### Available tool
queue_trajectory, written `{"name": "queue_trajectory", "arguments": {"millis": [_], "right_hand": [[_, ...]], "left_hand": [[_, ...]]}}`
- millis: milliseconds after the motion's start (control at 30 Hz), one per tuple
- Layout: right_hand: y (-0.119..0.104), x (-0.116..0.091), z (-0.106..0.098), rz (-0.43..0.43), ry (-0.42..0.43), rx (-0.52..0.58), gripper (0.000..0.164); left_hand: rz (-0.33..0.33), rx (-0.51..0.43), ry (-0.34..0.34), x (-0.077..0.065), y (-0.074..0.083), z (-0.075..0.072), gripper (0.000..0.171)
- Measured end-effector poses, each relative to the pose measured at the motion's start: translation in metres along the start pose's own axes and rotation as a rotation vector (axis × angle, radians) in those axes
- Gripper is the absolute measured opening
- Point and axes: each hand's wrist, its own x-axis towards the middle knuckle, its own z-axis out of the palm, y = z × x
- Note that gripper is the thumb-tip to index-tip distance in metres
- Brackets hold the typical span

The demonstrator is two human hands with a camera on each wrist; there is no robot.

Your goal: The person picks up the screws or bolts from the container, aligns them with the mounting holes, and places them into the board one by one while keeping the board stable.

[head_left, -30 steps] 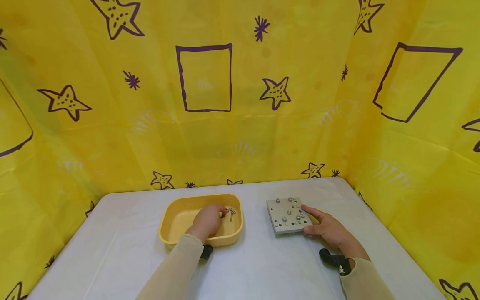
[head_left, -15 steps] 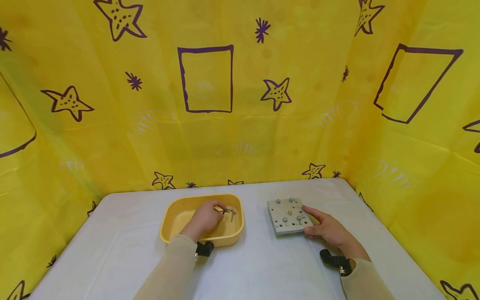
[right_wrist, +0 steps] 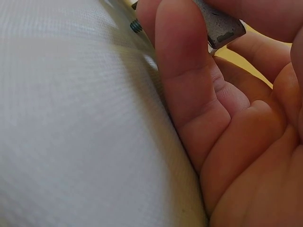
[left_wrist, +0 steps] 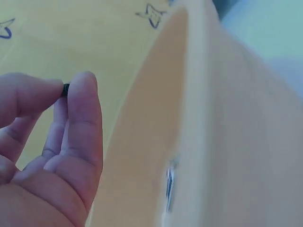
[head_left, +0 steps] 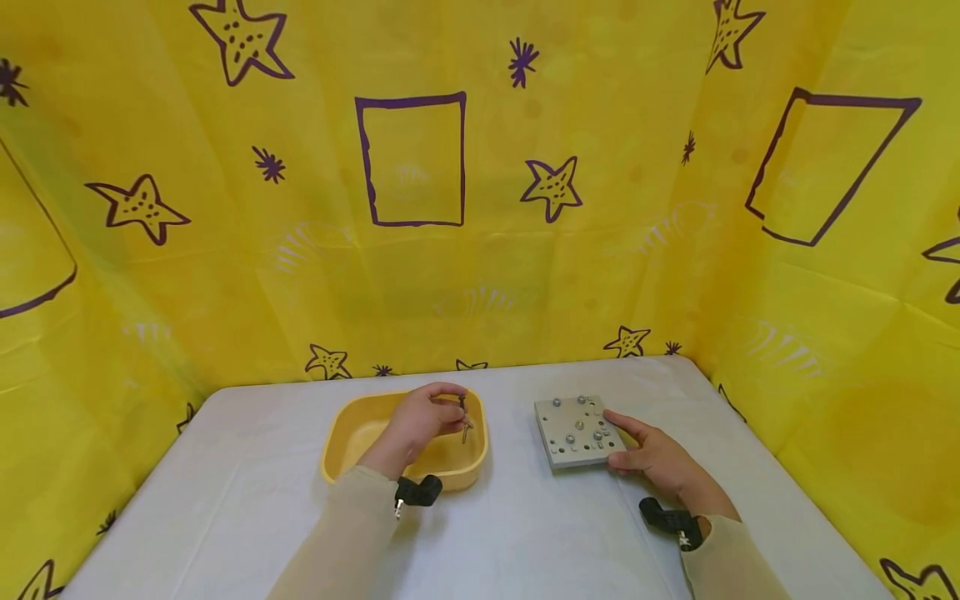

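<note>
While the left hand is poised over the right part of the tray, its grip is closed in a pinch, thumb and finger holding one dark part, small, slender, upright.

Item: tray, yellow, rounded corners, standing on the left side of the desk. Contents: loose silver hardware, slender, lying at the right end, just below the pinched piece; exact count cannot be told.

Item: metal plate, grey, squarish, to the right of the tray and well apart from it. Fitted with five round fasteners on the upper face, among scattered holes. Small marks along the near edge, too small to read. Right hand: grip closed on the plate's right edge, thumb at the near corner, fingers farther up. Right wrist view adds a dark threaded end beside the fingertips, near the desk cover.

Item: backdrop, yellow sheeting, behind and at both sides; purple outlines of starfish, bursts and rectangles, with paler fishbone-like drawings.

Item: black wrist mounts, one per wrist, worn with beige sleeves.
</note>
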Motion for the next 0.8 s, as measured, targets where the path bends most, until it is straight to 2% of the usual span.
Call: {"name": "queue_trajectory", "arguments": {"millis": [133,400,567,800], "right_hand": [[0.002,0.001,-0.001,-0.002,0.003,0.005,0.087],[0.001,0.001,-0.002,-0.007,0.007,-0.025,0.087],[0.003,0.002,-0.002,-0.003,0.017,-0.046,0.087],[0.005,0.004,-0.003,0.002,0.02,-0.04,0.088]], "left_hand": [[0.008,-0.039,-0.025,0.005,0.003,0.016,0.029],[0.074,0.035,-0.03,0.02,-0.001,0.057,0.024],[0.117,0.093,0.001,0.023,-0.003,0.084,0.022],[0.103,0.221,0.074,0.029,-0.008,0.111,0.024]]}}
